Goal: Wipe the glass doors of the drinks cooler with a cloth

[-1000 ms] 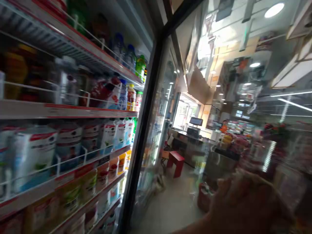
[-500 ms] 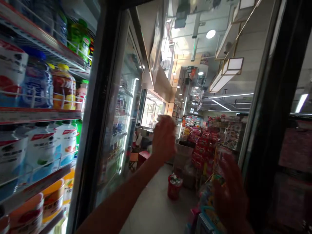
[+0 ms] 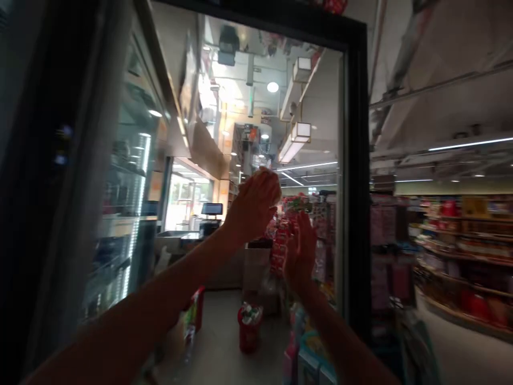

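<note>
A glass cooler door in a black frame fills the middle of the view. My left hand is raised against the glass at about head height, its fingers curled round something small and pale that I cannot make out. Just below and to its right, my right hand has its fingers stretched upward, flat on or very near the glass. Both forearms reach up from the bottom of the picture.
Through the glass I see a shop floor with a red bin, a counter with a till screen and stacked red goods. Stocked shelves run along the right. Another cooler's glass front stands at left.
The view has swung right, off the drink shelves and onto the glass door. My left hand rose slightly. My right hand moved up and left, close under the left one.
</note>
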The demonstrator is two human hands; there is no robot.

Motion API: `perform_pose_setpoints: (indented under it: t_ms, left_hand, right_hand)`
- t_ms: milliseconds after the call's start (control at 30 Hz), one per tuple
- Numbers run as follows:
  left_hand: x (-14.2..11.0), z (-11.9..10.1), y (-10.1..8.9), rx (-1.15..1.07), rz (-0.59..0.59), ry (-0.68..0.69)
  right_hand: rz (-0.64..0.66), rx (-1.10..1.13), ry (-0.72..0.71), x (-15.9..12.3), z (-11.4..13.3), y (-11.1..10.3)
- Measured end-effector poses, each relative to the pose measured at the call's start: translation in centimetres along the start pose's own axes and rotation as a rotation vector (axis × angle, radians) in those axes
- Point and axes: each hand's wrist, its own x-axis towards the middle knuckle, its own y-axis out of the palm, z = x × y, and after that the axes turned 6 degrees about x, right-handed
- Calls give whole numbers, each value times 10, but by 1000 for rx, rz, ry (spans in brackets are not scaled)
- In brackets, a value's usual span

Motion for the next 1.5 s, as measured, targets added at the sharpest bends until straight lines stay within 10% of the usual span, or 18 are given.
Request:
perform_pose_setpoints:
  t_ms: [133,500,733,833,1033,1167,1300,1500]
  left_hand:
    - [13,-35,4,-203,-10,118]
    - [-56,8,-13,-132,-86,-233]
    - [-63,7,-14,37,-92,-285]
    - [-61,6,-10,48,-117,-289]
    - [-65,8,-8,-63,-220,-307]
    - [-68,9,-9,-107,-245,-289]
    - [-68,7,-8,-111,-209,-249]
    - [-71,12,-6,-246,-294,-279]
  right_hand:
    - [-4,69,-77,20,5,-3]
    - [328,-278,-189,95,59,33]
    - [47,-375,-33,154,-30,-18]
    - [-97,-300,39,188,-38,-9]
    - [254,-237,-459,164,58,78]
    - [294,-278,-409,166,31,57]
    - [-54,-292,-2,196,-20,34]
    - [266,-195,-387,164,49,91]
